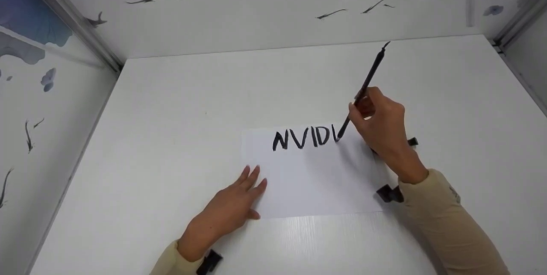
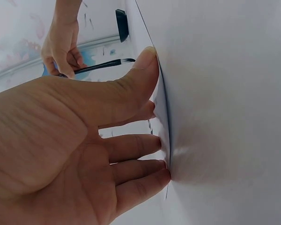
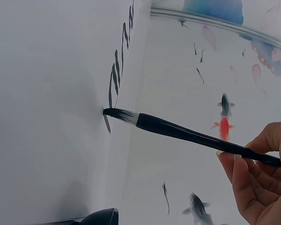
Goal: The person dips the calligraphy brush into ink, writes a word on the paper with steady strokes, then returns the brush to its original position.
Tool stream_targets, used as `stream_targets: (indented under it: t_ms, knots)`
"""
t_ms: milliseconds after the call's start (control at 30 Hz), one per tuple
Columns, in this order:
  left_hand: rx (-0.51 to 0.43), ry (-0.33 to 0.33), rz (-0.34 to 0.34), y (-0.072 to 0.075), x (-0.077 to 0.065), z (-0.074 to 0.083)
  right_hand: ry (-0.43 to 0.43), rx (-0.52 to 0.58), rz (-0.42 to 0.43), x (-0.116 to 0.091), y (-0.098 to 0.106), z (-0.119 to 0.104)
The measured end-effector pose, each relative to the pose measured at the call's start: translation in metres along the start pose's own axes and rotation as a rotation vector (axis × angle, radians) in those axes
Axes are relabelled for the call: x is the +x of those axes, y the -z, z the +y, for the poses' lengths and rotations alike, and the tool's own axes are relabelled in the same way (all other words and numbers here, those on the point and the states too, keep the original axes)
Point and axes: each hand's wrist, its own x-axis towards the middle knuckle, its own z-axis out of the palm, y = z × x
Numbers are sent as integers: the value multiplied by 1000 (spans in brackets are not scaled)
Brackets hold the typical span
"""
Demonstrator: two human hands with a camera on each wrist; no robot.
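Observation:
My right hand [image 1: 380, 121] pinches a dark-handled ink brush [image 1: 371, 76], slanted with its upper end away from me. The blackened bristles [image 3: 114, 113] meet a white sheet of paper [image 1: 316, 185] at the last of its black strokes. Bold letters [image 1: 301, 138] along the sheet's top read N, V, I, D, followed by a further slanting stroke. At the sheet's lower left, my left hand [image 1: 233, 204] rests with fingers spread, fingertips over the paper's edge. In the left wrist view its thumb [image 2: 126, 89] and fingers lie along that edge.
The paper lies on a white table [image 1: 171, 138]. White panels [image 1: 256, 14] with painted fish and petals stand behind it and at the left. Black objects [image 1: 386, 193] show near the right wrist, and another [image 1: 209, 262] at the left wrist.

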Motion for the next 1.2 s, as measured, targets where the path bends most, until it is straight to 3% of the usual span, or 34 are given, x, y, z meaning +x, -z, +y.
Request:
stream_targets:
  t_ms: [467, 800, 1200]
  knots:
    - [3, -5, 0, 0, -1, 1, 5, 5, -19, -2, 3, -8]
    - [7, -9, -9, 0, 0, 0, 14, -9, 99, 6, 15, -7]
    - [21, 13, -15, 1, 1, 2, -21, 10, 189, 8, 9, 16]
